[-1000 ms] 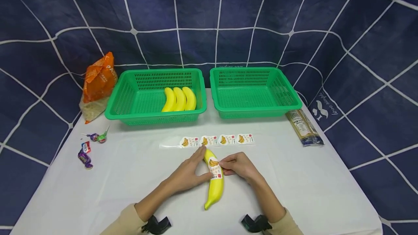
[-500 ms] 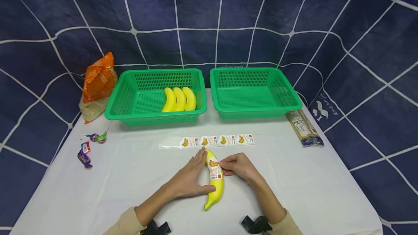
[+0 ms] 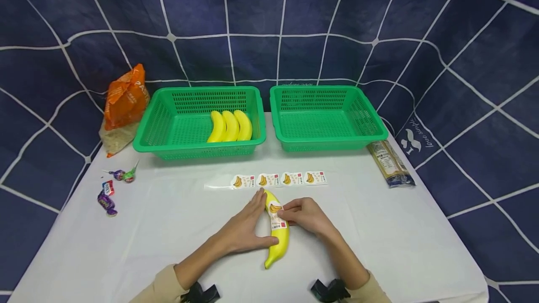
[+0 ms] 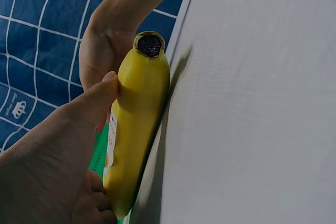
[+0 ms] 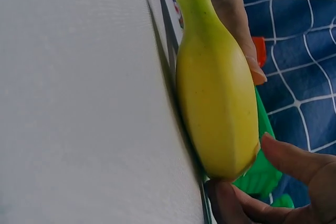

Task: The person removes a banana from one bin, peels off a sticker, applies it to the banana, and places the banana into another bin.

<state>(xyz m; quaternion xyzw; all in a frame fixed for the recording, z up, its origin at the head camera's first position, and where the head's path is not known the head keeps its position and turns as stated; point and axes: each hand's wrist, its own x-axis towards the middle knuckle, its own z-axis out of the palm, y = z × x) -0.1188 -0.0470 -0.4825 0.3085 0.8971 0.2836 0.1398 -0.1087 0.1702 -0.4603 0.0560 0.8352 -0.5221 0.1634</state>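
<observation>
A yellow banana (image 3: pixel 278 246) lies on the white tabletop, its narrow tip towards me. A white label (image 3: pixel 275 219) printed with bananas wraps over its upper side. My left hand (image 3: pixel 246 228) steadies the banana from the left, thumb on its lower half and fingertips at its far end. In the left wrist view that thumb (image 4: pixel 100 95) touches the banana's side. My right hand (image 3: pixel 305 214) has its thumb on the label, with fingers at the banana's right flank. In the right wrist view the thumb (image 5: pixel 283 156) and a forefinger bracket the banana (image 5: pixel 218 98); the label's face is hidden there.
Beyond the hands lies a strip of banana labels (image 3: pixel 278 180). A green basket (image 3: pixel 198 151) holding three bananas (image 3: pixel 230 126) stands at back left, another green basket (image 3: pixel 332 145) at back right. Wrapped candies (image 3: pixel 107 200), an orange bag (image 3: pixel 126 99) and a flat packet (image 3: pixel 391 165) lie at the sides.
My right thumb has shifted left from the label's edge onto its face. My left thumb has slid down the banana towards me, off the label. The head view has shifted slightly.
</observation>
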